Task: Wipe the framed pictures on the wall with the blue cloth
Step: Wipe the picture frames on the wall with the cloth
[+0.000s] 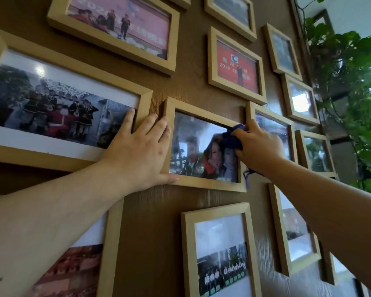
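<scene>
Against the brown wood-grain wall (150, 232), we spread our flat, ungripping left hand (139, 151) on the small light-wood picture frame (204, 183) to steady it while our right hand (259, 146) pressed the bunched blue cloth (234, 138) to its glass.

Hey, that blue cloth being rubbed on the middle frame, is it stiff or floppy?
Probably floppy: the blue cloth bunches under the right hand, and a loose tail hangs below the wrist. Likely light. It may drag the middle frame, which the left hand braces.
</scene>
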The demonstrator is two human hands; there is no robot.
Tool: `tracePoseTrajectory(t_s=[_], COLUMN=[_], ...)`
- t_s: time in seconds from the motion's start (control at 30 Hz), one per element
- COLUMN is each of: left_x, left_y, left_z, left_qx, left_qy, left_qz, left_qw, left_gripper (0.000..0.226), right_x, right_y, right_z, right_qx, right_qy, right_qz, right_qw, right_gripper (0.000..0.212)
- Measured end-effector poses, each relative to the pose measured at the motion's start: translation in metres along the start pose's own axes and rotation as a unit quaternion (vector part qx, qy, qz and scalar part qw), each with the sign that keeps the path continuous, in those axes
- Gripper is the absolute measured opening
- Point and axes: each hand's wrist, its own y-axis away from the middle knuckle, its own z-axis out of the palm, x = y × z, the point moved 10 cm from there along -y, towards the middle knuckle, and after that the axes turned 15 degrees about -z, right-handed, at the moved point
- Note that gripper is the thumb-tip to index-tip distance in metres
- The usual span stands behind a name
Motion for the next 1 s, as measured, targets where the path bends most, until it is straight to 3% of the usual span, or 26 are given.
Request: tracePoseTrajectory(t_s=[0.1, 0.27, 0.33, 0.47, 0.7, 1.0], left_x=[0.002, 0.001, 0.000, 0.000, 0.002, 0.003], left_y=[0.000, 0.001, 0.002, 0.002, 0.001, 0.001], left_z=[0.000, 0.003, 0.005, 0.005, 0.004, 0.003], left_qx=[-0.004, -0.015, -0.018, -0.014, -0.014, -0.006], left_qy=[-0.002, -0.003, -0.011, -0.003, -0.010, -0.014], left_qz=[-0.001, -0.010, -0.015, -0.015, -0.007, -0.012], left_qw=[1.000, 1.000, 1.000, 1.000, 1.000, 1.000], left_gripper=[0.112, 0.109, 0.108, 0.109, 0.112, 0.115], right_x=[-0.006, -0.094, -0.115, -0.101, -0.020, -0.141], right_y=[-0.003, -0.027, -0.033, -0.017, 0.026, -0.003], right_z=[-0.003, -0.044, -0.057, -0.046, 0.003, -0.055], right_qx=[0.004, 0.083, 0.103, 0.074, -0.042, 0.026], right_qy=[-0.030, -0.128, -0.139, -0.110, -0.030, -0.184], right_qz=[-0.001, -0.149, -0.170, -0.202, -0.111, -0.209], right_qw=[1.000, 0.977, 0.970, 0.970, 0.993, 0.960], right_gripper=[0.041, 0.046, 0.046, 0.050, 0.046, 0.042])
